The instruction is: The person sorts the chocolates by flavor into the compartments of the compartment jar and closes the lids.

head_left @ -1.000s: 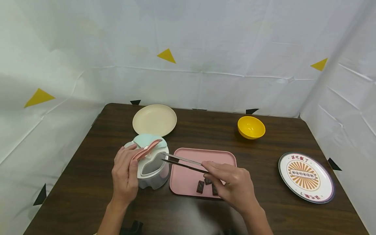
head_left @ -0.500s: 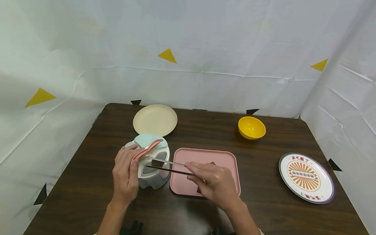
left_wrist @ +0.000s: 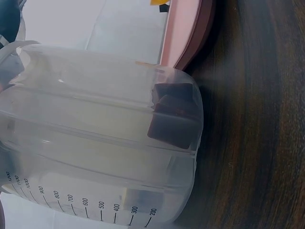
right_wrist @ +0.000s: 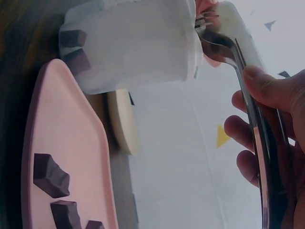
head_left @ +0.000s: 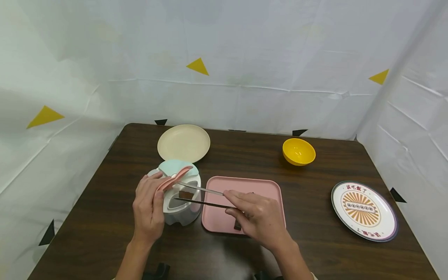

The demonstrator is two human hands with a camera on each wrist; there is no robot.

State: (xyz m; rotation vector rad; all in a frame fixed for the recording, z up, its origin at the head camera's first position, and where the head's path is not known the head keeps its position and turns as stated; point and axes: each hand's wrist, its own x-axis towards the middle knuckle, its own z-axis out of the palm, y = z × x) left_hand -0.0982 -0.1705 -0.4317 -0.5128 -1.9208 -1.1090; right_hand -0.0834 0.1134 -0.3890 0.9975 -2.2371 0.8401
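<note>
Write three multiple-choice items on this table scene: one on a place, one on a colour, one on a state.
1. Where is the bowl?
A. far side of the table, right of the tray
B. on the tray
C. in the left hand

2. What colour is the tray?
A. blue
B. pink
C. black

3. What does the right hand hold?
A. nothing
B. a spoon
C. tongs

Answers:
1 A, it stands on the wood beyond the tray.
2 B, its rim is pink.
3 C, the tongs reach over the measuring cup.
</note>
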